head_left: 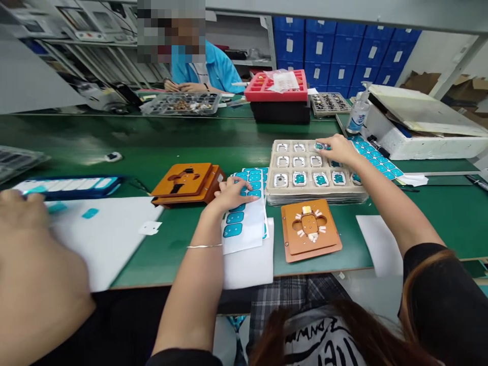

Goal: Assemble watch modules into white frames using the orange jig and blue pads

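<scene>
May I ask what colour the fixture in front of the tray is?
The fixture is brownish orange: head view.

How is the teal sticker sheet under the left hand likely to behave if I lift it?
The teal sticker sheet will probably be light and floppy, since it looks paper-thin. Lifting may shift the similar sheet beneath, as the two overlap. It could bend if pulled, because the left hand rests on it.

Patterned sheet [238,223]: white backing, teal rounded squares in rows, lying flat, overlapping another. Tray [316,191]: pale beige, compartmented, level, right of sheet. Silver-edged square parts [299,179]: seated in compartments, at least three teal-faced in front row. Back-row part [322,146]: mostly covered, bluish patch showing
</scene>
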The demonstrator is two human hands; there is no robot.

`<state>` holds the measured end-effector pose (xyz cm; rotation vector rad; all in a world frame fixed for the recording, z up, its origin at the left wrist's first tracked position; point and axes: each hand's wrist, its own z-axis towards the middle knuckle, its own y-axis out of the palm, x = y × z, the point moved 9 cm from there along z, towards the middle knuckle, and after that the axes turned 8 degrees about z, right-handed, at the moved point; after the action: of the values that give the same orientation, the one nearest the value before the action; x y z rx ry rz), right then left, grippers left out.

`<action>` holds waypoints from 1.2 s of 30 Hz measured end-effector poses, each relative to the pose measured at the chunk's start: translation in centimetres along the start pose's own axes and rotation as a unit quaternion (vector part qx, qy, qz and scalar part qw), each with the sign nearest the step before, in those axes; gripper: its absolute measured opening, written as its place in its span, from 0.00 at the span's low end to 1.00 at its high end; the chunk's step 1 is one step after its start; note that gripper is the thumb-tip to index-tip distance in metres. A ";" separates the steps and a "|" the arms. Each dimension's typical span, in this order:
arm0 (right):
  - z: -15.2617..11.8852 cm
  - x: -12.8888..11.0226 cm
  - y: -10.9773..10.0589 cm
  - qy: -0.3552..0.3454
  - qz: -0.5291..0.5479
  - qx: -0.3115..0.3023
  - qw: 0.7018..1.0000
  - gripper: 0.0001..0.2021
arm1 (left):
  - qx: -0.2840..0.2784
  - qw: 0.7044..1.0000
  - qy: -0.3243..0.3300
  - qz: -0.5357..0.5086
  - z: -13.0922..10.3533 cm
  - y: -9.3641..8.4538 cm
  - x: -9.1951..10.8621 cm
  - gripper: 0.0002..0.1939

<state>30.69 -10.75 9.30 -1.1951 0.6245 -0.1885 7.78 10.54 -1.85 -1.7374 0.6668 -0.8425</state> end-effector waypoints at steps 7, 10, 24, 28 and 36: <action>-0.4 -2.6 1.4 -0.060 -0.036 -0.018 0.997 0.17 | -0.002 1.000 0.016 0.002 -0.3 0.0 0.3 0.26; -2.8 -3.6 1.8 -0.076 -0.048 -0.039 0.995 0.14 | 0.004 1.000 0.018 0.006 -0.4 -0.2 0.5 0.23; -2.8 -2.1 1.6 -0.045 0.114 -0.058 0.991 0.19 | 0.033 0.997 0.063 -0.020 -0.4 -1.0 1.6 0.19; -3.1 -2.4 1.7 -0.092 0.094 -0.062 0.989 0.17 | 0.102 0.989 0.091 -0.048 -2.3 -2.7 2.2 0.09; -2.7 -3.0 2.3 -0.065 0.093 -0.063 0.992 0.11 | 0.315 0.821 0.437 -0.191 -12.6 -5.9 10.9 0.06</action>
<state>26.37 -10.76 7.65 -1.2519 0.6370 0.0873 4.38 -3.17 8.72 -0.8104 0.5086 -1.9452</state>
